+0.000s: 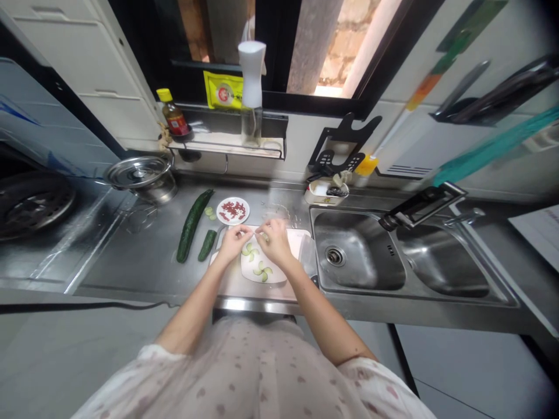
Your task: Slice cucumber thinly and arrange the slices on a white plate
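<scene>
My left hand (234, 242) and my right hand (275, 240) meet above the far part of a white plate (248, 271). Both have thumb and fingertips pinched together, the tips almost touching. What lies between them is too small to make out. Thin green-edged cucumber slices (262, 271) lie fanned like a pinwheel on the plate's near side, and a second fan (250, 252) sits farther left. The plate rests on a pale cutting board (229, 286). Beyond my left hand is a small white dish (247, 214) of red bits.
Left of the board lie a long cucumber (192, 227), a short cucumber piece (207, 245) and a few slices (210, 213). A lidded steel pot (146, 180) stands back left. At right is a double sink (362, 250) with a black faucet (421, 206). A shelf (227, 145) holds bottles.
</scene>
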`<state>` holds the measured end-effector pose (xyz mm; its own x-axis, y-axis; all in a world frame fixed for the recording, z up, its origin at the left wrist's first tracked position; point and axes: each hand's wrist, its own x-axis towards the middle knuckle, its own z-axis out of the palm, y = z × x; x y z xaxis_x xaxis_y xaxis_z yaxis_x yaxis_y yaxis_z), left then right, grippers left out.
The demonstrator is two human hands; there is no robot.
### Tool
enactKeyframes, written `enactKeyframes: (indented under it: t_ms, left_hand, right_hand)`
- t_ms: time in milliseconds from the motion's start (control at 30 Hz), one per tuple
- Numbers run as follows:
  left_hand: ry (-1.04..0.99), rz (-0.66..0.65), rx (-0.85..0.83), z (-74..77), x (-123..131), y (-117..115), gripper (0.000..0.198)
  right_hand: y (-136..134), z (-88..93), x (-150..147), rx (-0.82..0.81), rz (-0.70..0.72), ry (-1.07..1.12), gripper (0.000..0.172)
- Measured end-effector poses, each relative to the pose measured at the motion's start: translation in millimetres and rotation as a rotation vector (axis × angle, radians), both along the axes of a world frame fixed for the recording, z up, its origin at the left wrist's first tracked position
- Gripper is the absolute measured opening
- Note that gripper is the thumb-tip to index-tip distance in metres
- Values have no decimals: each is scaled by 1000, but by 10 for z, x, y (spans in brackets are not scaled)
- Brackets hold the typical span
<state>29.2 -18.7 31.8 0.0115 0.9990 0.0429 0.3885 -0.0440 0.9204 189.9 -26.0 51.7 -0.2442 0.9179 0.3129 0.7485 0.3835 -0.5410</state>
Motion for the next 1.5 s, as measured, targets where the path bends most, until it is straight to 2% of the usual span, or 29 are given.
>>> enactKeyframes:
  t_ms: [167, 333, 567, 767, 900, 1167, 1500]
  left_hand:
    - [35, -37, -8, 15, 11, -34, 12]
    - [0, -46, -28, -87, 3, -44, 15]
    - [68, 73, -34, -360, -124, -66, 18]
    - [182, 53, -14, -666, -177, -111, 15]
    - [326, 29, -4, -795, -184, -142, 12]
    - [490, 10, -17, -896, -165, -170, 14]
    - [502, 13, -39, -1001, -116, -136, 14]
  right_hand:
    - [-8, -21, -14, -28, 17, -14, 16]
    - [-9, -82, -23, -38, 27, -35, 16]
    - [-61, -332, -9, -81, 0, -57, 16]
    - [-109, -587, -27, -133, -23, -114, 17]
    - [-120, -713, -73, -167, -26, -201, 19]
    - [-123, -934, -158, -208, -8, -337, 21]
    - [-99, -1045, -205, -217, -14, -374, 24]
